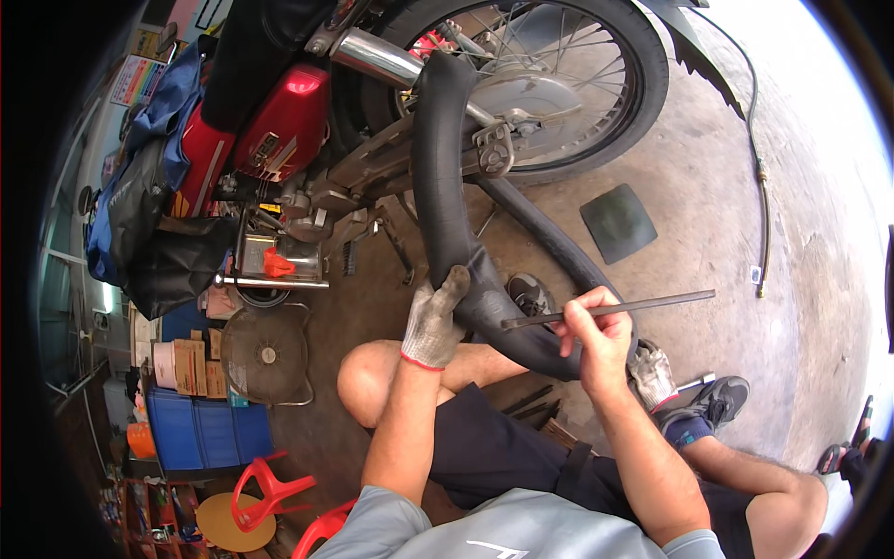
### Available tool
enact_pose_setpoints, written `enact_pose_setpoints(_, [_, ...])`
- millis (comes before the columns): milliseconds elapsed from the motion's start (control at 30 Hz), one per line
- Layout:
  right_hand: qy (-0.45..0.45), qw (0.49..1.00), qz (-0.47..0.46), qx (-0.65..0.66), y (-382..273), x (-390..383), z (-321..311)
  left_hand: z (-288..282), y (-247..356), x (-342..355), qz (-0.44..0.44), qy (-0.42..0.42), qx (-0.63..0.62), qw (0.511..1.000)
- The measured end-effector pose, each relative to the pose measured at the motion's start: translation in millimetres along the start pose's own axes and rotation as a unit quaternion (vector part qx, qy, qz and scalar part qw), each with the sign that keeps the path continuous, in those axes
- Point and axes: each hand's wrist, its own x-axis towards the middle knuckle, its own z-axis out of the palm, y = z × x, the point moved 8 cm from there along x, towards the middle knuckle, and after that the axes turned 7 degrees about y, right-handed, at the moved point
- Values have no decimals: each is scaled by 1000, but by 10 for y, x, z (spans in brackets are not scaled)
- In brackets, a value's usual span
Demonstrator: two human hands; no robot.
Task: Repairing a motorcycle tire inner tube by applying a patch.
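Note:
A puffed-up black inner tube (442, 177) loops from beside the motorcycle's rear wheel down over my lap. My left hand (434, 321), in a grey knit work glove with a red cuff, grips the tube from its left side, thumb on top. Bare and closed, my right hand (601, 340) pinches a thin dark metal rod (666, 301) between thumb and fingers. The rod lies nearly level, and its left end is at the tube's surface, right of my left hand; whether it touches I cannot tell. An empty-looking knit glove (655, 375) lies beyond my right wrist.
A red motorcycle (289, 121) stands at the upper left, its spoked rear wheel (643, 84) at the top. On the concrete floor lie a dark square sheet (618, 224) and a black hose (764, 214). A round grille (268, 354), blue bin (200, 429) and red chair (270, 494) are left.

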Motion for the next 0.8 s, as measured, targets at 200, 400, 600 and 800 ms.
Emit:
enact_pose_setpoints(200, [23,999,6,40,-31,79,-172,27,5,22,11,-27,-21,999])
enact_pose_setpoints(400, [-45,998,25,21,62,-20,52,115,56,-12,19,-34,-13,999])
enact_pose_setpoints(600, [-12,999,14,29,18,45,7,171,89,-37,28,-42,-3,999])
enact_pose_setpoints(800, [-13,1000,21,15,26,79,39,155,87,-27,29,-37,3,999])
